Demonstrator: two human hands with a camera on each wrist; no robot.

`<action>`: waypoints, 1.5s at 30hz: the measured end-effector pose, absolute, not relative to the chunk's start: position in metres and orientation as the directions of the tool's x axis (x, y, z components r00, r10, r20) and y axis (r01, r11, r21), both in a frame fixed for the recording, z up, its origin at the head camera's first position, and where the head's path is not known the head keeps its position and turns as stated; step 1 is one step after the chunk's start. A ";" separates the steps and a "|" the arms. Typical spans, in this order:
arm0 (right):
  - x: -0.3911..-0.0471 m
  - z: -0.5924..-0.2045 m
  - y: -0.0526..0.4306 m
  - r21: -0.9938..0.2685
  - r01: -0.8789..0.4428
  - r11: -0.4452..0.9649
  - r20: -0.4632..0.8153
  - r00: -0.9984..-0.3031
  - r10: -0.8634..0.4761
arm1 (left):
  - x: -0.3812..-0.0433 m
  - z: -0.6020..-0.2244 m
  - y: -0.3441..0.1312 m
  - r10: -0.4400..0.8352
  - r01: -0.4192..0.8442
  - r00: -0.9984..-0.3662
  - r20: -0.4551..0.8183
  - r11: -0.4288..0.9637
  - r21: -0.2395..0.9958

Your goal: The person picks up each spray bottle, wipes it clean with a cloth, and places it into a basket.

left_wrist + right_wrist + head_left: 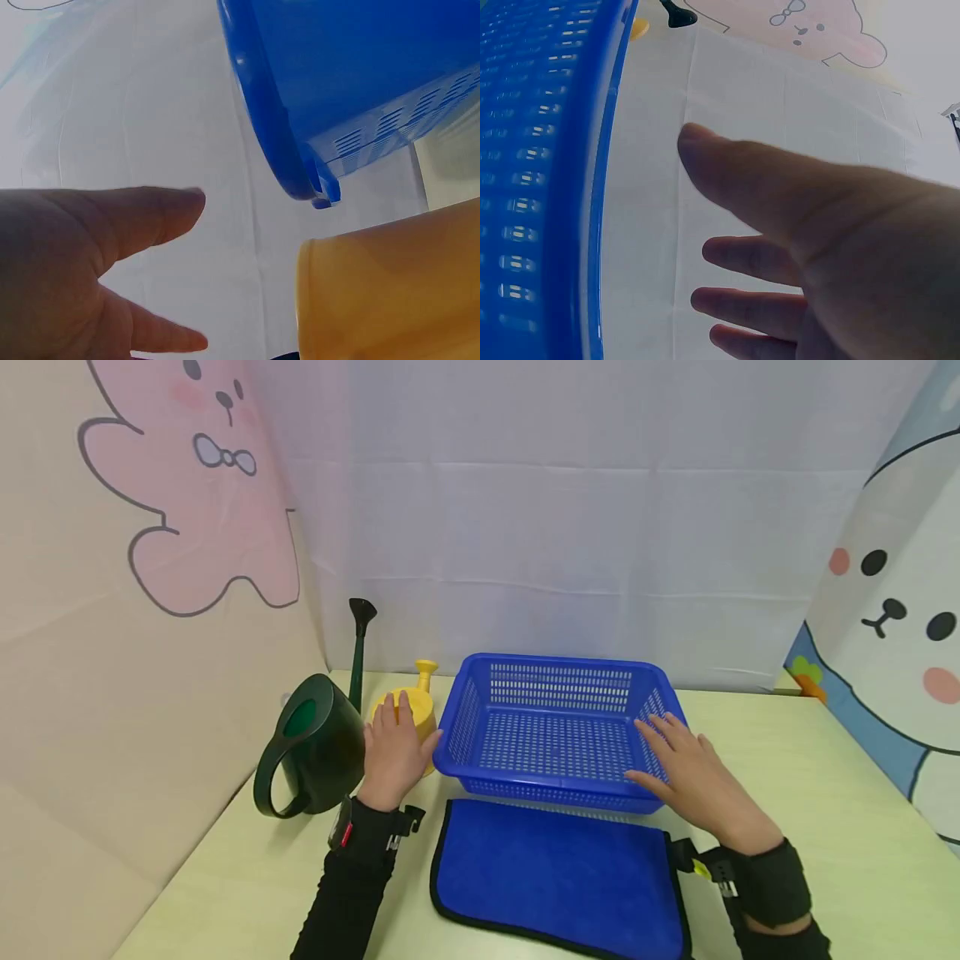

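My left hand [393,756] hovers by the yellow watering can [422,706], fingers extended, with nothing in its grasp. In the left wrist view the can's side [390,285] stands apart from the thumb. A dark green watering can [330,752] with a long spout stands just left of this hand. Over the right end of a blue plastic basket [555,783] is my right hand [697,781], fingers spread and holding nothing. The right wrist view has a gap between its thumb and the basket rim [592,187]. Inside the basket only the slotted floor and walls show.
A blue cloth [558,877] with black edging lies flat in front of the basket. The pale table [787,760] meets a white curtain [555,543] at the back. Printed cloth hangs at both sides.
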State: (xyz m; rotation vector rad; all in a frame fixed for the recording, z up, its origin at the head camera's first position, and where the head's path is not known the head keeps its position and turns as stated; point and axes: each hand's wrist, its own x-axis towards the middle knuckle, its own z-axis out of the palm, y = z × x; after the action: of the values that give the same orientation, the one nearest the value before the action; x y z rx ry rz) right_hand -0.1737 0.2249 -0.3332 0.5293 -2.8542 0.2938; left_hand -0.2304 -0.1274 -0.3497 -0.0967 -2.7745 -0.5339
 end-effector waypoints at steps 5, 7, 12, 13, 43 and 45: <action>-0.173 -0.334 0.222 -0.146 -0.389 0.910 0.262 -0.902 -0.343 | -0.232 -0.351 -0.134 -0.113 0.051 -0.933 0.343 0.899 0.435; -0.172 -0.334 0.222 -0.148 -0.390 0.909 0.266 -0.901 -0.343 | -0.233 -0.352 -0.138 -0.135 0.038 -0.934 0.331 0.883 0.468; -0.172 -0.333 0.222 -0.147 -0.399 0.905 0.275 -0.895 -0.351 | -0.233 -0.356 -0.155 -0.173 -0.012 -0.947 0.270 0.859 0.511; -0.172 -0.333 0.222 -0.146 -0.400 0.905 0.274 -0.895 -0.352 | -0.232 -0.358 -0.159 -0.175 -0.022 -0.951 0.255 0.861 0.508; -0.176 -0.332 0.217 -0.113 -0.415 0.903 0.330 -0.873 -0.360 | -0.253 -0.400 -0.172 -0.228 -0.052 -0.973 0.026 0.331 0.942; -0.176 -0.332 0.217 -0.110 -0.417 0.902 0.330 -0.872 -0.363 | -0.256 -0.399 -0.171 -0.243 -0.033 -0.969 0.052 0.335 0.942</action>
State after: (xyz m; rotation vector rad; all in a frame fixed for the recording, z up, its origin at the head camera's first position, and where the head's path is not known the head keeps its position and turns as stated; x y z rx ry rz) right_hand -0.1762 0.2173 -0.3319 0.5807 -2.7636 0.2559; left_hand -0.2555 -0.1707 -0.3989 0.2526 -2.4109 -1.6937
